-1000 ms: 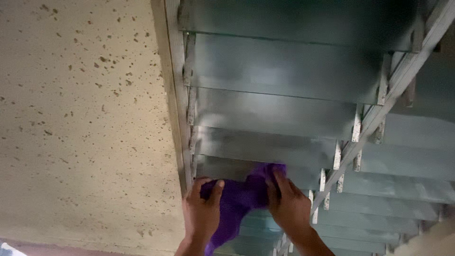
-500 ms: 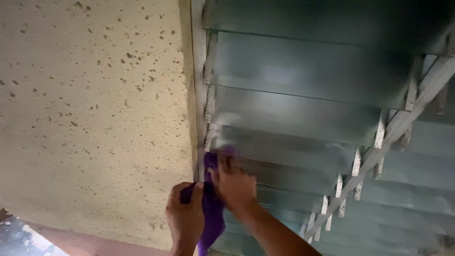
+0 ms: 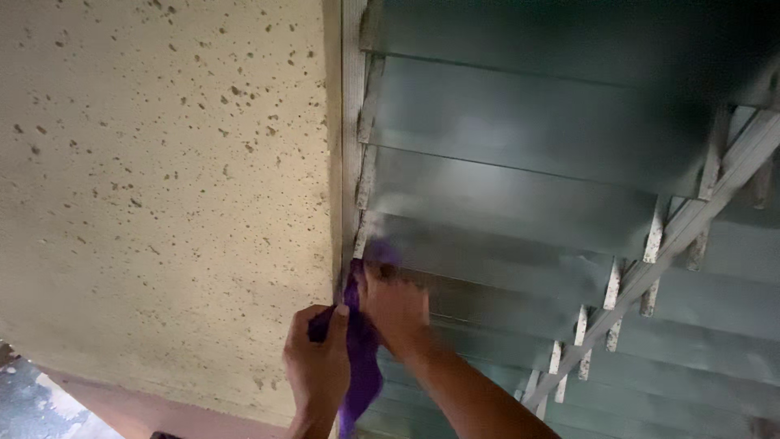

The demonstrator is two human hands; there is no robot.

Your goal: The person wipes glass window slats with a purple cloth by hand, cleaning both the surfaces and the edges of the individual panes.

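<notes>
Speckled wall (image 3: pixel 162 179) fills the left. Left hand (image 3: pixel 318 366) closes around the purple cloth (image 3: pixel 361 358), keeping its hanging tail gathered; right hand (image 3: pixel 396 307) (blurred) presses the cloth's upper end flat against 1 glass louvre slat (image 3: pixel 504 268) beside the window frame (image 3: pixel 351 122).

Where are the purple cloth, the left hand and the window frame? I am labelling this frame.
purple cloth (image 3: pixel 363 370): head view, on its hanging lower fold.
left hand (image 3: pixel 315 363): head view, on the back of the hand.
window frame (image 3: pixel 353 122): head view, on its left upright.
</notes>
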